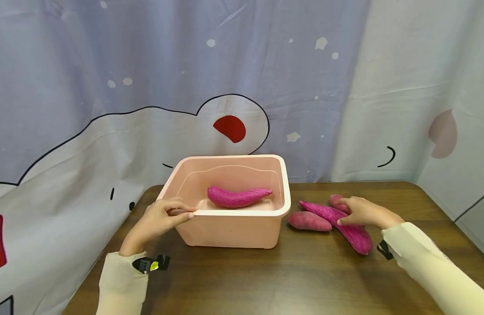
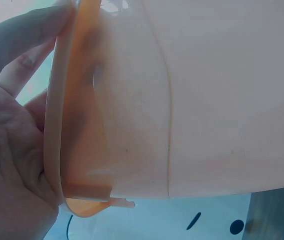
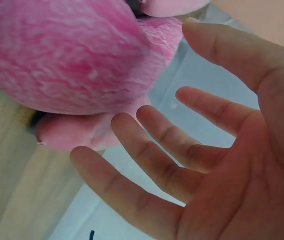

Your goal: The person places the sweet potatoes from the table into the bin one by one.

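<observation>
High forward-down head view (wrist views close)

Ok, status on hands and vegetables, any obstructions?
Left hand grips pink tub. Right hand, fingers spread, over long magenta vegetable outside pink tub. Possible crowding: two smaller sweet potatoes alongside.

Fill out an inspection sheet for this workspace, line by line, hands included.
Surface: brown wood-grain table.
Job's things: pink bin with one long magenta root inside; on the table, a second long magenta root, with a short pink root on its bin side and another short pink root, partly covered by a hand, on its far side.
Clutter: nothing seen.
Left hand: holds the bin's rim near its front left corner.
Right hand: fingers spread over the second long root; whether it touches is unclear.
Cables: nothing seen.
Surroundings: fabric backdrop with a cartoon print behind the table.
</observation>
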Demonstrator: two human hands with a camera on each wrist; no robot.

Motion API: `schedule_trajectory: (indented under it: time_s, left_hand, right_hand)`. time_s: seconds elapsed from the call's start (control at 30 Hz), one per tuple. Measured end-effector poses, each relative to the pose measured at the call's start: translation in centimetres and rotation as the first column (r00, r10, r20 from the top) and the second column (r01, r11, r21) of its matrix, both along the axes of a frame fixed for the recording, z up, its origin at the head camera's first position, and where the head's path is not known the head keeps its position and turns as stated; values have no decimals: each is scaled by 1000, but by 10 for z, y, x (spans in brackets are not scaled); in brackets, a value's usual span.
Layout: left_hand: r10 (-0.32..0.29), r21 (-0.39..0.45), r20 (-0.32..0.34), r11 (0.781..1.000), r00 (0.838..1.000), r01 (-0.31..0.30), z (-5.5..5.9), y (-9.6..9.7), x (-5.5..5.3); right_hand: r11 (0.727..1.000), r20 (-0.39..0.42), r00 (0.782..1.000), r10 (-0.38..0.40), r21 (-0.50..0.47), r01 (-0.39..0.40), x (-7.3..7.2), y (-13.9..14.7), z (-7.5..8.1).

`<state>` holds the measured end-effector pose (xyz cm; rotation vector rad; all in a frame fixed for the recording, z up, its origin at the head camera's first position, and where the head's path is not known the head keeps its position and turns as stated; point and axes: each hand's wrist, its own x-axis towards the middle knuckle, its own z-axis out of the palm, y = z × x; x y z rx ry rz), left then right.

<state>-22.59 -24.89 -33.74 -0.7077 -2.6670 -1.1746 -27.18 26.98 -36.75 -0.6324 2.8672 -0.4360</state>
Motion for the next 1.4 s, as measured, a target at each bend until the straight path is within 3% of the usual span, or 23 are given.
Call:
schedule_trajectory:
  time_s: [0.37, 0.8, 1.17, 1.4]
  left_hand:
    - [-7, -11, -27, 1000, 1000, 6, 0, 0, -1]
    - [4, 0, 2, 1000, 1000, -4, 0, 0, 0]
    - [-8, 23, 18, 1000, 1000, 7, -1, 0, 2]
    - [0, -16, -25, 1000, 1000, -1, 1, 1, 1]
  right_hand:
    - [1000, -15, 1000, 13, -9, -13, 5, 3, -11]
    - [998, 41, 998, -47, -44, 49, 12, 4, -16]
    - [997, 32, 998, -58, -39, 59, 12, 4, -20]
    - [996, 52, 996, -69, -49, 72, 13, 4, -17]
